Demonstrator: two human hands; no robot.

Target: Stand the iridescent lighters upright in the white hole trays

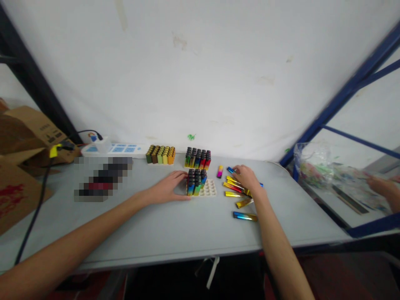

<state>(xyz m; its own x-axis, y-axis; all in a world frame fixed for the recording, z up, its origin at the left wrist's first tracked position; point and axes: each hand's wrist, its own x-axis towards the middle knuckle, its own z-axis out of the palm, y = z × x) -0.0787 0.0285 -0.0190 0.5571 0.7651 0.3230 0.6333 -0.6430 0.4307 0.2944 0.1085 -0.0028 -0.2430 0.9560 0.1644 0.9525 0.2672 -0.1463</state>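
Note:
My left hand (pixel 171 187) spans the left end of a white tray with round holes (pixel 210 188), thumb along its near edge and fingers at the far side. Upright lighters (pixel 195 181) with black tops fill the tray's left part; the right part shows bare holes. Over a loose group of shiny lighters, my right hand (pixel 245 177) has its fingers closed at a blue lighter (pixel 230 170). Yellow lighters (pixel 234 194) lie partly under that hand, and a blue and gold lighter (pixel 244 216) lies nearest me. A pink and yellow lighter (pixel 220 171) lies between tray and hand.
Behind stand a block of multicoloured lighters (pixel 198 158) and one of green, brown and yellow lighters (pixel 161 154). A power strip (pixel 125 150) runs along the wall. Cardboard boxes (pixel 21 183) stand left. Beyond the blue frame (pixel 331 108), another person's hand (pixel 383 187) is near a plastic bag (pixel 314 164).

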